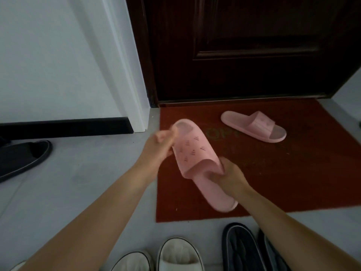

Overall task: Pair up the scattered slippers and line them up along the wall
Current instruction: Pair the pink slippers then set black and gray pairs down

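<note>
**A:** Where is the pink slipper (pixel 197 159) in relation to the red doormat (pixel 293 173)?

**B:** It is over the doormat's left part, held between both hands. Its toe end points toward the far-left corner and its heel toward the near edge. The patterned strap faces up. Whether the heel touches the doormat cannot be told.

**A:** How do the person's fingers lie?

**B:** The left hand (pixel 160 145) has its fingers curled round the toe end and pinches the rim. That hand is blurred, so single fingers are hard to make out. The right hand (pixel 226 173) grips the slipper's right side just behind the strap, with its fingers folded round the edge.

**A:** And the matching one?

**B:** The second pink slipper (pixel 254 126) lies flat on the doormat, sole down, near the far edge and right of the held one, well apart from it.

**A:** What lies off the doormat?

**B:** A black slipper (pixel 23 159) sits on the grey floor (pixel 88 173) well off the left edge. It is close to the black skirting (pixel 64 127) at the foot of the white wall (pixel 58 55). Two white slippers (pixel 178 255) lie side by side beyond the near edge, toward the left. Two dark slippers (pixel 242 249) lie beyond the same edge, toward the right, partly behind the right forearm. A dark door (pixel 244 45) stands along the far edge.
</note>
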Available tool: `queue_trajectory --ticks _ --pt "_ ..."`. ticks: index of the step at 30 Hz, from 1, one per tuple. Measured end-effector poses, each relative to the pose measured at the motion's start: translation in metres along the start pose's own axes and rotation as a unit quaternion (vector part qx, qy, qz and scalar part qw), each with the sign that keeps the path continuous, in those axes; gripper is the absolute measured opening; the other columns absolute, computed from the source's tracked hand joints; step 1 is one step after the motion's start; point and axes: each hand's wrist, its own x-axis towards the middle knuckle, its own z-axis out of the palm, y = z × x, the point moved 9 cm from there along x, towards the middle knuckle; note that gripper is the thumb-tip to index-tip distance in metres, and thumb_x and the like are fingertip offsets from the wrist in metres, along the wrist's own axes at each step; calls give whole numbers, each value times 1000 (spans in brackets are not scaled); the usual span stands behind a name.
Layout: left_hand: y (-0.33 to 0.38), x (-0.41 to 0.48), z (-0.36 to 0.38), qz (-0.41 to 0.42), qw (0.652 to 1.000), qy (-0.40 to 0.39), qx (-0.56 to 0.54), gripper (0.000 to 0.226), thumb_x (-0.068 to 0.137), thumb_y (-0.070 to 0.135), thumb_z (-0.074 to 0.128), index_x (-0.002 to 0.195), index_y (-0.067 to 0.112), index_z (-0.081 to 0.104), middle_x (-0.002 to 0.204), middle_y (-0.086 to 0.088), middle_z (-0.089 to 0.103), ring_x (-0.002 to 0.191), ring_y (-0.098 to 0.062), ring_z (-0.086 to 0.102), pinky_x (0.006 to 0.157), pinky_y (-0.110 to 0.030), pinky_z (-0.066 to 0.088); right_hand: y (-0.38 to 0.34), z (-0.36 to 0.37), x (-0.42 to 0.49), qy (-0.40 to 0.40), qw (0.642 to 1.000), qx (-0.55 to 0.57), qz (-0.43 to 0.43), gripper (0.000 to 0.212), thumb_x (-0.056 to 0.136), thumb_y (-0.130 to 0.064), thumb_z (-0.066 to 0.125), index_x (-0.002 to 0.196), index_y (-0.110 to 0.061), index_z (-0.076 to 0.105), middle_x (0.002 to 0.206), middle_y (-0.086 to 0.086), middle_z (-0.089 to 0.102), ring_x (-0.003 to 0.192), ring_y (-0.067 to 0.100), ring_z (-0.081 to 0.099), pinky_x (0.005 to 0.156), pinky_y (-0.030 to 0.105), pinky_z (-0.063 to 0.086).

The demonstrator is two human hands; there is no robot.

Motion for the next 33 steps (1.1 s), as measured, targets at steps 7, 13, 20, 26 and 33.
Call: queue_trajectory --ticks 7,13,20,26,33 --pt "-62 7 52 62 854 -11 517 70 79 28 62 141 19 32 142 -6 39 127 -28 39 103 -40 41 57 64 -19 -105 978 107 144 48 86 -29 62 128 -13 46 109 1 57 96 19 56 63 25 48" --pt "-115 -8 110 80 814 -73 570 75 96 45 36 150 12 -3 161 -9 2 148 -29 2 120 -43 14 82 6 16 -3 996 -14 86 54 85 -24 60 136 -24 44 137 2 48 117 19 53 90 28 45" --pt "-120 -13 131 112 755 -91 639 75 90 58 18 143 8 35 154 -25 17 143 -40 19 116 -47 11 82 -70 70 104 978 -179 3 49 88 -22 53 136 -20 45 142 2 39 124 24 45 102 38 43" --pt "-127 -14 131 62 737 -56 670 83 89 47 22 143 -7 -9 149 -38 7 142 -47 11 108 -45 -28 56 -85 150 88 942 -322 -18 62 90 -24 55 145 -15 29 157 3 17 138 30 30 109 46 33" --pt "-141 -20 135 19 756 -105 646 75 73 45 32 122 -7 57 127 -28 57 117 -39 57 110 -41 6 65 -102 186 48 884 -461 55 60 86 -5 51 141 -15 29 154 8 16 114 36 53 84 47 50"
